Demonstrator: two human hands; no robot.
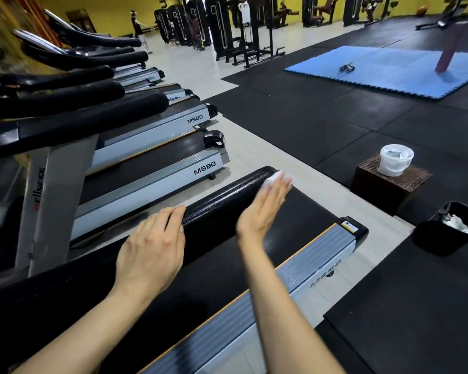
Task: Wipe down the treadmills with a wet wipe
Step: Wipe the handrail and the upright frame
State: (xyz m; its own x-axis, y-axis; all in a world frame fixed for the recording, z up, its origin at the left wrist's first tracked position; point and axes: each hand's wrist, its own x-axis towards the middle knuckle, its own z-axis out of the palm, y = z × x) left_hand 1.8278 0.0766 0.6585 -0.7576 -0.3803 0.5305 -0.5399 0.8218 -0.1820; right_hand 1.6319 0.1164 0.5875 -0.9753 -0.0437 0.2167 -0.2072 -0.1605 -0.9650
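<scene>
We stand in a gym hall with black rubber floor tiles [322, 122], and a row of MS80 treadmills [157, 125] stretches away on our left toward weight machines [227, 25] along the yellow far wall. The nearest treadmill [319, 255] lies under our arms, its black belt and grey side rail running toward the lower edge of view. A blue foam mat [389, 68] lies well apart on the floor to the right. Nearer, a brown woven box [389, 184] carries a white tub of wipes [395, 160], and beside it stands a black bin [446, 230] with crumpled white tissue inside. The padded black handrail [227, 195] of the nearest treadmill crosses between our hands. Our left hand [152, 247] rests on top of it, fingers relaxed and laid over the foam, gripping nothing. Our right hand [265, 209] is flat with straight fingers, blurred, pressing the white wet wipe [272, 179] against the far end of the handrail.
</scene>
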